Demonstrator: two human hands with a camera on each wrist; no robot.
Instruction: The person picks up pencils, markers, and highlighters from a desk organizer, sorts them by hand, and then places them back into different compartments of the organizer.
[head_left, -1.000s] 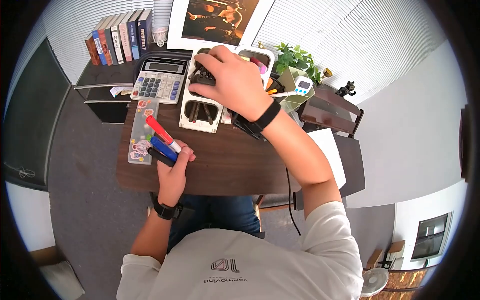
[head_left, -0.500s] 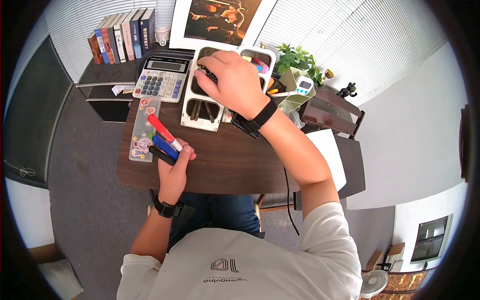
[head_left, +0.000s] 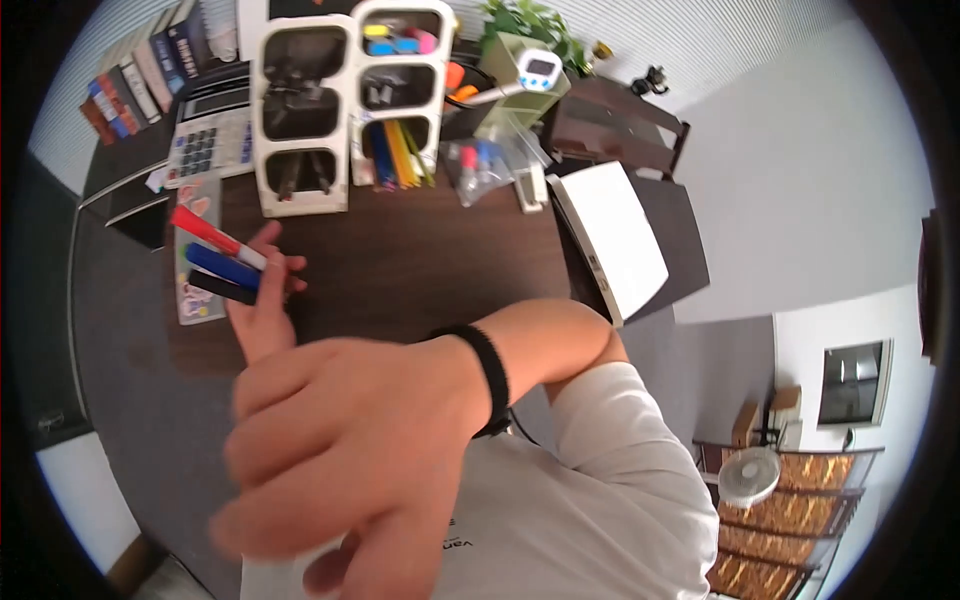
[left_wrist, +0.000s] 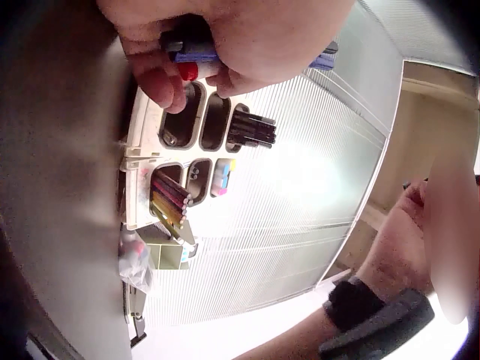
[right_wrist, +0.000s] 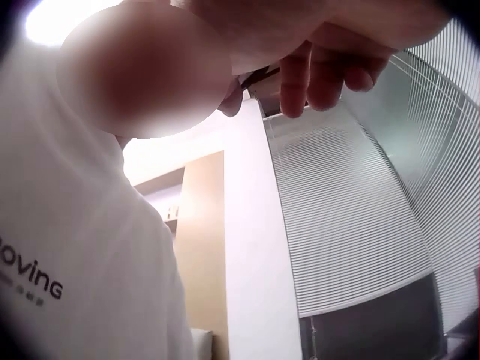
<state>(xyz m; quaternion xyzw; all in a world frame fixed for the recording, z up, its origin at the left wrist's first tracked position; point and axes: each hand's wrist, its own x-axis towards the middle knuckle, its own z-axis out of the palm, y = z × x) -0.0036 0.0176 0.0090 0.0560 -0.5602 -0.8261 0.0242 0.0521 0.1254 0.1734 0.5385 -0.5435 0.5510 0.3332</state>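
My left hand [head_left: 262, 318] grips a red marker [head_left: 208, 230], a blue marker [head_left: 222, 265] and a black marker [head_left: 220, 287], fanned out over the near left of the desk. A stickered translucent case [head_left: 202, 304] lies partly beneath them. My right hand [head_left: 350, 440] is raised close to the head camera, blurred, its fingers loosely bent. In the right wrist view its fingers [right_wrist: 325, 86] hang down beside a blurred face, with nothing visible gripped. Beyond the left hand stand two white organizers; the left organizer [head_left: 300, 143] holds black pens, the right organizer [head_left: 400, 60] highlighters and colored pencils [head_left: 400, 157].
At the back left are a calculator [head_left: 205, 148] and a row of books [head_left: 150, 65]. A clear bag [head_left: 475, 180], a green holder [head_left: 520, 90] with a white timer [head_left: 540, 70], and a plant [head_left: 525, 20] stand right of the organizers. White paper [head_left: 620, 235] lies farther right.
My right hand has left the left organizer, where it was over the black pens, and come up toward the head. The head view has shifted and tilted. The left hand still holds the three markers.
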